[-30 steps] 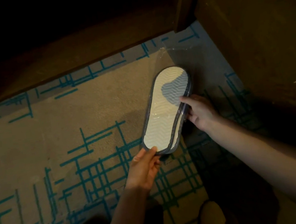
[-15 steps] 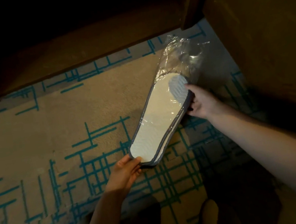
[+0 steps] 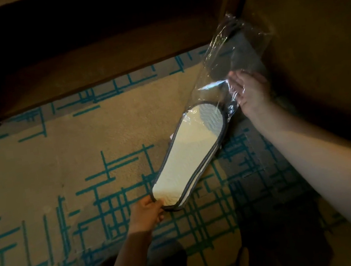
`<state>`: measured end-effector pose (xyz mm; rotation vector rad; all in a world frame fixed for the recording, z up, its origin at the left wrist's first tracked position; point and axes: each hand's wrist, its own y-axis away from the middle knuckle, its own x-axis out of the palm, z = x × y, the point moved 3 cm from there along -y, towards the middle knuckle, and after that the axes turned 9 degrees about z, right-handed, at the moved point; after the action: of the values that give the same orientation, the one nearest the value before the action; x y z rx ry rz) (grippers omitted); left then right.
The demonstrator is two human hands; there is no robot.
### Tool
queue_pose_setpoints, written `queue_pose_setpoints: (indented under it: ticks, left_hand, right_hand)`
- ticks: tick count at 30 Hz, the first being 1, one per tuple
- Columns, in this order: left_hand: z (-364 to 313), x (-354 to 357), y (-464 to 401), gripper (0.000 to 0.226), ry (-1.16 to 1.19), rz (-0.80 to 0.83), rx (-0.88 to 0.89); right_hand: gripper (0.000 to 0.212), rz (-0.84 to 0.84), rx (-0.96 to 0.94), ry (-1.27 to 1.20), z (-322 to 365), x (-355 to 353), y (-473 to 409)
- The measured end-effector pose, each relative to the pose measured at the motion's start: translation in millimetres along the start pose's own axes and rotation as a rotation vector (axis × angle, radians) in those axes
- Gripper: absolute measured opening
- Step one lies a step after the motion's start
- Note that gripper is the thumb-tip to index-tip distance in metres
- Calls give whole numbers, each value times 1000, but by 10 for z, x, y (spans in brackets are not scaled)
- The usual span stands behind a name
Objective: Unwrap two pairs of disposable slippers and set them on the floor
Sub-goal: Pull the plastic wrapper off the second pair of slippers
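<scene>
Your left hand (image 3: 146, 212) pinches the slippers (image 3: 189, 153); your right hand (image 3: 250, 92) grips the plastic wrapper (image 3: 234, 58), above patterned carpet (image 3: 63, 170), near dark wooden furniture (image 3: 312, 25).

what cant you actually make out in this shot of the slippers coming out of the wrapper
- Head view: how many slippers are in the stack; only the top sole shows, the rest lies beneath it.
- Head view: the right hand fingertips, veiled by glare on the clear wrapper.
- Head view: the left hand fingers under the slipper heel, hidden by the sole.
- Head view: a second pair, nowhere in frame.
- Head view: the dark furniture at the top, lost in shadow.
</scene>
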<state>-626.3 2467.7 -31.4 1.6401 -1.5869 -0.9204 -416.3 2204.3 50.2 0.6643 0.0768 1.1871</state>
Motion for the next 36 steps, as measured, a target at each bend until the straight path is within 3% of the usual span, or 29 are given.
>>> queue_pose_setpoints:
  ticks: [5,8,9,11,13,15,18,22,25,27,28,30,33,36]
  left_hand:
    - [-183,33,98,5,-468,-110,100]
    - [-386,56,195,36,-646,-279,259]
    - [-492,63,247,49,-555,-312,296]
    - [-760,107,318,44,-227,-258,340]
    - [-1010,227,306,35,126,-30,292]
    - [-1204,353,224,64,376,229,158]
    - [-1384,492,147,76,471,454,75]
    - [-1473,566,37,94,533,518,5]
    - [-1524,554,-45,66,713,456,46]
    - [-1600,480,-91,41,806,336,150]
    - [-1624,425,-127,42,809,271,201]
    - [-1636,292,-198,46,757,162,265]
    - [-1529,80,-306,38,653,4,304]
    - [-1403,-17,-336,25,488,-163,315]
  right_hand:
    - [14,89,-57,-135,195,115,88]
    - [19,196,93,-145,-12,220,212]
    - [22,214,143,-164,-65,256,262]
    - [18,210,204,-251,-97,329,373]
    - [13,204,227,-380,-69,423,491]
    - [15,224,245,-464,-46,505,587]
    - [33,289,257,-495,-75,603,691]
    - [36,314,267,-558,-148,608,729]
    - [27,298,286,-516,-235,527,707]
    - [35,260,303,-343,-317,467,687]
    - [41,238,323,-230,-381,427,677]
    - [40,210,380,8,-525,332,665]
    - [12,191,433,318,-687,202,619]
    - [27,186,400,274,-710,205,430]
